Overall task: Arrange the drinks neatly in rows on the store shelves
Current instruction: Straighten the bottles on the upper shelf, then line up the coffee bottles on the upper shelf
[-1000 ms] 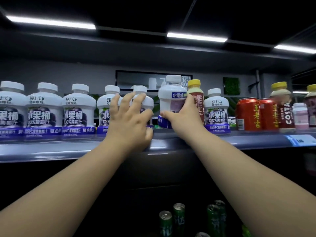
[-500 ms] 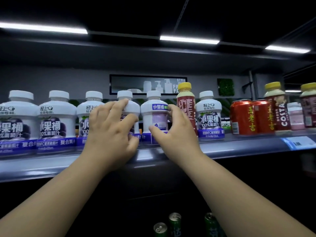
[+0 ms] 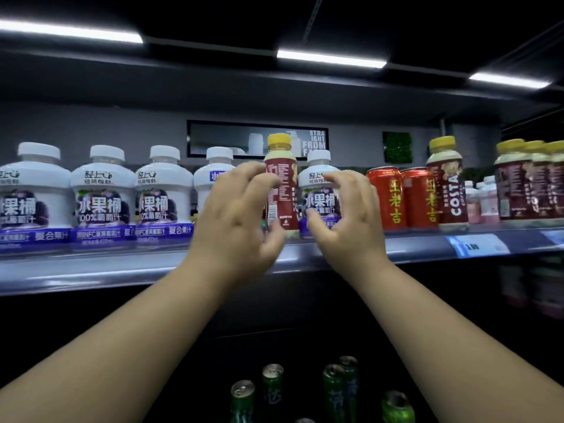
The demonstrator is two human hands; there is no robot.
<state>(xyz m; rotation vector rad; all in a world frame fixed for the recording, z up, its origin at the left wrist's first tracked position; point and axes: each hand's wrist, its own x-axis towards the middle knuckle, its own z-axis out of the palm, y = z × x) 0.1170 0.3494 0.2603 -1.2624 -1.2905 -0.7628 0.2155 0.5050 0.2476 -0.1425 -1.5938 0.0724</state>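
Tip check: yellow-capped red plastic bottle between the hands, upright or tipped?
Upright. The yellow-capped red plastic bottle stands base-down on the grey shelf, cap up.

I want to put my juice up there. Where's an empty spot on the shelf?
Only the front edge of the shelf, before the white bottles, is bare, and narrow. Perhaps a gap before the small pink bottles. The red cans stand packed together.

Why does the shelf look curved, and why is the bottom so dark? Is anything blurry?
Head view: the wide-angle lens bows the shelf edge and ceiling light strips. Head view: those strips light the white bottles, while the green cans below sit in near darkness. Head view: the left hand and right hand look soft-edged; the price tag print is smeared.
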